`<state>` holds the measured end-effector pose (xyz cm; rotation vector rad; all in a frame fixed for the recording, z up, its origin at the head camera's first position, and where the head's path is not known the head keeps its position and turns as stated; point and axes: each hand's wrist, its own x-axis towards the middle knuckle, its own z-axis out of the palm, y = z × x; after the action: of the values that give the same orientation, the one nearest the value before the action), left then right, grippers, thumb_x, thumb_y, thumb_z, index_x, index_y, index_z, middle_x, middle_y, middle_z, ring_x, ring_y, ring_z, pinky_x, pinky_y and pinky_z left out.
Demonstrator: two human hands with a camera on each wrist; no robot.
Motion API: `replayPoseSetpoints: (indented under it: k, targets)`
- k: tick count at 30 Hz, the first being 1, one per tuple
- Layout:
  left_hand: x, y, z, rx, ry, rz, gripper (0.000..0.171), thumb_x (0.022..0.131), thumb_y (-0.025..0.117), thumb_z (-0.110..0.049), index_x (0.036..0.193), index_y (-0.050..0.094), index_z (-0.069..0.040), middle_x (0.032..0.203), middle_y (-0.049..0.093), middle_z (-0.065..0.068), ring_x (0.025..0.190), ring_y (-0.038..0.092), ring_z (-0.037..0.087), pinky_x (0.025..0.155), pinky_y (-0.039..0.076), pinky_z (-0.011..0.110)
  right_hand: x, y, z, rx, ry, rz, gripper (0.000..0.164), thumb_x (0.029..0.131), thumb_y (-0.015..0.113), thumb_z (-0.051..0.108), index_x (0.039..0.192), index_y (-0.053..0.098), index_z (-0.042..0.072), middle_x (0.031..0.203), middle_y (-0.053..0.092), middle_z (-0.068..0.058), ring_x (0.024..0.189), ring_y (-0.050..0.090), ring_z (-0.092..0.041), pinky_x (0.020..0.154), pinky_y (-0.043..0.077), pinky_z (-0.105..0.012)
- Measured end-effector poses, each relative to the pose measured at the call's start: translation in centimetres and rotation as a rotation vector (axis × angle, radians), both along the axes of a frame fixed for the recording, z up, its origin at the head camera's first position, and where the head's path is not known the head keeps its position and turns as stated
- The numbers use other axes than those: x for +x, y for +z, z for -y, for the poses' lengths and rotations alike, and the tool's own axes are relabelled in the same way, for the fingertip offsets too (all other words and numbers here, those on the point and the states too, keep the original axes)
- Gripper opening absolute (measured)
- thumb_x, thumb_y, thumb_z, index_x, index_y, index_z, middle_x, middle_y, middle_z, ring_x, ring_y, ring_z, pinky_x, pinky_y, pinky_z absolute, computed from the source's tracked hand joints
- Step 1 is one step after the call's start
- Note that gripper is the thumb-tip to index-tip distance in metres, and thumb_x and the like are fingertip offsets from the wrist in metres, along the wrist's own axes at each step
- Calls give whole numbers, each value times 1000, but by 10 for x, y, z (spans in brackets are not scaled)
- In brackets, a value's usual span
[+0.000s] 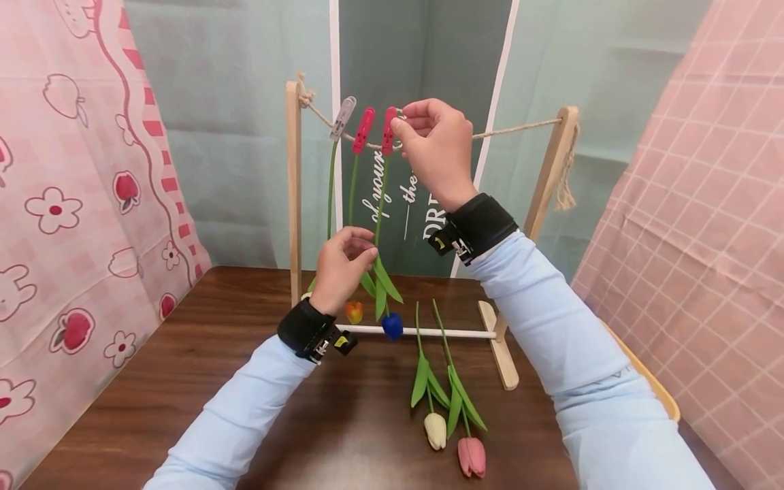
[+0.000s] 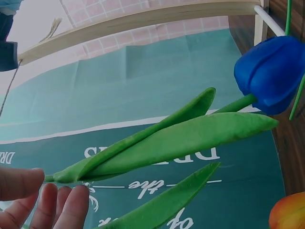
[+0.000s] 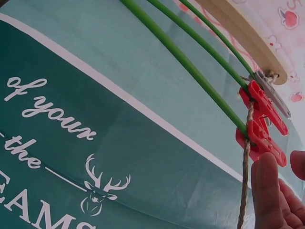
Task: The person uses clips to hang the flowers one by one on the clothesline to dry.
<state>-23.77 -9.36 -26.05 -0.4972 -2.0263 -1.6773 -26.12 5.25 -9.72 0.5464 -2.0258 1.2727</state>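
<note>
A blue tulip hangs head down by its stem from a red clothespin on the rope. My left hand pinches its stem just above the green leaves. My right hand is up at this clothespin; in the right wrist view a fingertip lies against its end, with the thumb apart. To the left, another red clothespin and a grey clothespin hold two more stems. An orange tulip hangs there, partly behind the left hand.
The rope is tied between two wooden posts, joined low down by a white bar. A cream tulip and a pink tulip lie on the brown table. A yellow tray edge shows behind the right sleeve.
</note>
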Motion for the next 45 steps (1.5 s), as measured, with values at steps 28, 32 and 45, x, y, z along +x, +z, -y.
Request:
replayPoseSetpoints:
  k: [28, 32, 45]
  targets:
    - [6, -5, 12, -34, -22, 44, 17, 92, 66, -3, 108, 63, 0, 93, 65, 16, 84, 63, 27, 70, 57, 30, 13, -38, -27, -1, 102, -49, 22, 90, 70, 14, 103, 68, -4, 92, 70, -10, 75, 67, -17, 67, 55, -25]
    - [9, -5, 12, -46, -23, 53, 20, 92, 65, -2, 111, 62, 4, 95, 64, 20, 85, 63, 32, 69, 57, 28, 14, -45, -31, -2, 105, -44, 21, 90, 71, 14, 102, 68, -3, 91, 70, -10, 71, 65, -13, 67, 55, -25]
    - [10, -11, 15, -91, -10, 46, 17, 91, 67, -2, 107, 64, -1, 88, 66, 12, 75, 65, 23, 68, 57, 32, 16, -68, -48, -3, 119, -34, 23, 90, 70, 14, 103, 68, -5, 90, 70, -14, 70, 64, -9, 66, 54, -22]
